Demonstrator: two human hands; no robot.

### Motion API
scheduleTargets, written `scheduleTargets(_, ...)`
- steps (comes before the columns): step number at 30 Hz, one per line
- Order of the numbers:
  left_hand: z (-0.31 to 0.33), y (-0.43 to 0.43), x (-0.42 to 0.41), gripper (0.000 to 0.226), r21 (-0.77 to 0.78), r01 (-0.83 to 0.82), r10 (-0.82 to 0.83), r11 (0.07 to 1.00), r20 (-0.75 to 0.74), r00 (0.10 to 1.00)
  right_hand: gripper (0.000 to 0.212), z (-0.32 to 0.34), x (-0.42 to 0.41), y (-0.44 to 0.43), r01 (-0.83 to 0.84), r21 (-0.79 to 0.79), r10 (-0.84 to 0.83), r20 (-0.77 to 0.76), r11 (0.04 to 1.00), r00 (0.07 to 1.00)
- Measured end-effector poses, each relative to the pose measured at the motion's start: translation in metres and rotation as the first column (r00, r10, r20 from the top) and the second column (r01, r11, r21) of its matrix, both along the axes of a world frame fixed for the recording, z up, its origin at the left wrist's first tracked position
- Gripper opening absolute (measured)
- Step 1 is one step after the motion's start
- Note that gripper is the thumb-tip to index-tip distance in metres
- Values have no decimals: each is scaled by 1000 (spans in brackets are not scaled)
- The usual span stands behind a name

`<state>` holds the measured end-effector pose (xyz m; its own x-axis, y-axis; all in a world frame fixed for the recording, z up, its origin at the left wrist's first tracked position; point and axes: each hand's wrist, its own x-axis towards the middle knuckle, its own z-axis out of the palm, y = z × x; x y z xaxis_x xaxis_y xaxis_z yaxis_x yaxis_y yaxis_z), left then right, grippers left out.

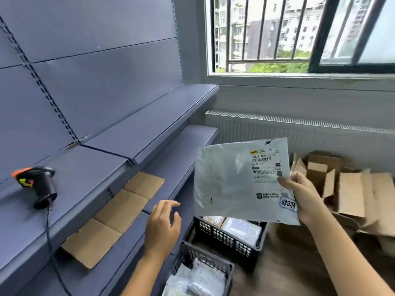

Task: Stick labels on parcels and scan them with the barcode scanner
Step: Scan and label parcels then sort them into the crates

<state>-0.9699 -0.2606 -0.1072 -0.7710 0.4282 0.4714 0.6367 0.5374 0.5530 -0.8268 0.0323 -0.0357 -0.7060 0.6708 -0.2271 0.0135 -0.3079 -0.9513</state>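
Head view: a grey plastic parcel [230, 182] is held up in the air by the right hand [303, 195], above a black crate [228, 238] and clear of the shelving. It is pinched at its right edge, with the thumb pressed on the front and the fingers hidden behind the bag. A printed label [266, 165] with barcodes is stuck in the parcel's upper right corner, and the thumb tip is laid at that label's lower right corner. A handwritten sticker [288, 205] is seen near the parcel's lower right corner.

The left hand [163, 225] is held palm down at the front edge of the lower shelf [188, 146]. Its fingers are loosely curved and slightly spread, and nothing is gripped; whether the shelf is touched cannot be told.

The barcode scanner [35, 182] is laid on the upper shelf [149, 120] toward its left end, well apart from both hands. Its cable [48, 231] is draped over the front edge. A flattened cardboard sheet [115, 216] is laid on the lower shelf, just beside the left hand. A second crate [203, 259], filled with pale bags, is placed nearer the person. Cardboard boxes [352, 193] are piled at the right.
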Motion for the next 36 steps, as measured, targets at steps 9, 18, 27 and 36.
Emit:
scheduleTargets(9, -36, 112, 43, 21, -9, 92, -85, 996, 300, 950, 21, -16, 95, 73, 140, -50, -137, 65, 989, 988)
scheduleTargets(18, -40, 252, 53, 24, -117, 84, -37, 990, 358, 933, 19, -17, 122, 217, 73, 5, -73, 70, 997, 995)
scheduleTargets(27, -43, 321, 49, 20, -178, 28, 58, 984, 457, 887, 20, -39, 68, 308, -53, -9, 53, 106, 999, 993)
scheduleTargets(36, -67, 360, -44, 30, -90, -154, 176, 984, 618, 766, 24, -65, -53, 350, -191, -19, 192, 137, 981, 972)
